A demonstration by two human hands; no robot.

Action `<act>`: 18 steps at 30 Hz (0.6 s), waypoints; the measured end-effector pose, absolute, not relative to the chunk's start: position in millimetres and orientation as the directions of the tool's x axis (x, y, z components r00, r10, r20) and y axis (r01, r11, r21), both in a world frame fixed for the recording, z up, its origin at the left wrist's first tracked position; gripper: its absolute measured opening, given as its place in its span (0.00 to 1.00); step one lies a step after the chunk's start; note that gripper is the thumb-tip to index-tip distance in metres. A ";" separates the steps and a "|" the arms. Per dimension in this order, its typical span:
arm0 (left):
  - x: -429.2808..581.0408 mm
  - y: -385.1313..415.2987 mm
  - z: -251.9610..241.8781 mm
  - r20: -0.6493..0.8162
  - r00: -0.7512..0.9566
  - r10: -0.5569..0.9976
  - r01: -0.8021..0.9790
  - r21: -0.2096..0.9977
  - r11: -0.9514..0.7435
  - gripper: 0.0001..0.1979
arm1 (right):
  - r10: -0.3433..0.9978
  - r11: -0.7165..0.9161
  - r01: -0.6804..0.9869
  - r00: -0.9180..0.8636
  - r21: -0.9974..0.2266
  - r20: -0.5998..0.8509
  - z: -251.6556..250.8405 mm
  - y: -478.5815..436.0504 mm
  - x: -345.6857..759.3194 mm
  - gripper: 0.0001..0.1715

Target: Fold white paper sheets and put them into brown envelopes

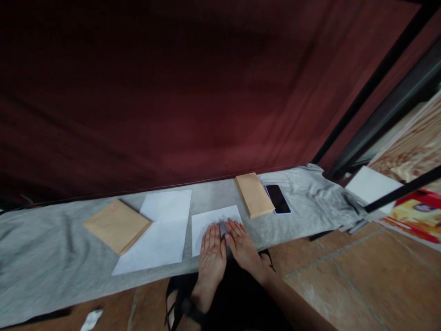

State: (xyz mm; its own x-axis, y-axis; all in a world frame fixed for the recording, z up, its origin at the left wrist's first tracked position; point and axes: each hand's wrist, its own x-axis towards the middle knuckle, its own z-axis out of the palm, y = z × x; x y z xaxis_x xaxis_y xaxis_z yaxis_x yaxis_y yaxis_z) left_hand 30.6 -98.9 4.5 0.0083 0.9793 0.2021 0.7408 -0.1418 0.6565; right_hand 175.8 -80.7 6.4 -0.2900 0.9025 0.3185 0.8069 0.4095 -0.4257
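A folded white sheet of paper [206, 225] lies in front of me on the grey cloth. Flat on its near part rests my left hand [211, 255], fingers stretched out together. My right hand [242, 246] lies beside it, also flat with fingers extended, pressing near the paper's right edge. The thumbs are close to each other. To the left are larger white sheets [168, 239], partly under a stack of brown envelopes [117, 225]. A second stack of brown envelopes [254, 195] sits to the right of the folded sheet.
A phone [278, 199] lies against the right envelope stack. The long narrow surface under the grey cloth [41, 257] runs along a dark red curtain [172, 115]. Black metal bars [365, 92], a white box [374, 184] and a red-yellow package [418, 214] are at the right.
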 end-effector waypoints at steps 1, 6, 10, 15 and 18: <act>33.2 -92.1 2.3 0.189 0.028 0.982 0.739 0.658 -0.148 0.27 | 0.901 0.418 0.799 -0.302 -0.433 0.312 6.0 -75.4 170.1 0.28; 29.5 -76.0 -11.0 0.169 0.048 0.984 0.797 0.588 -0.140 0.28 | 0.896 0.437 0.801 -0.346 -0.409 0.278 -5.0 -61.5 159.4 0.26; 20.4 -79.1 -14.1 0.227 0.044 0.973 0.840 0.519 -0.159 0.28 | 0.891 0.443 0.814 -0.351 -0.376 0.289 -11.8 -63.9 165.6 0.28; 13.9 -81.3 -13.8 0.267 -0.043 0.963 0.870 0.484 -0.096 0.29 | 0.898 0.407 0.844 -0.300 -0.350 0.322 -15.9 -65.5 176.8 0.29; 10.0 -82.1 -15.2 0.279 -0.111 0.954 0.860 0.508 -0.048 0.29 | 0.903 0.379 0.862 -0.265 -0.337 0.339 -18.4 -65.2 184.0 0.30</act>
State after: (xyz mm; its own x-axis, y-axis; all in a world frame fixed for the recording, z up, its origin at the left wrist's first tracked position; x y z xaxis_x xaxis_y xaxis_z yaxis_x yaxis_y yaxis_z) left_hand 10.0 -82.1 -15.2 -0.1114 0.9539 0.2786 0.8598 -0.0480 0.5083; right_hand 184.0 -65.2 -18.4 -0.2649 0.9028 0.3388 0.8616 0.3794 -0.3372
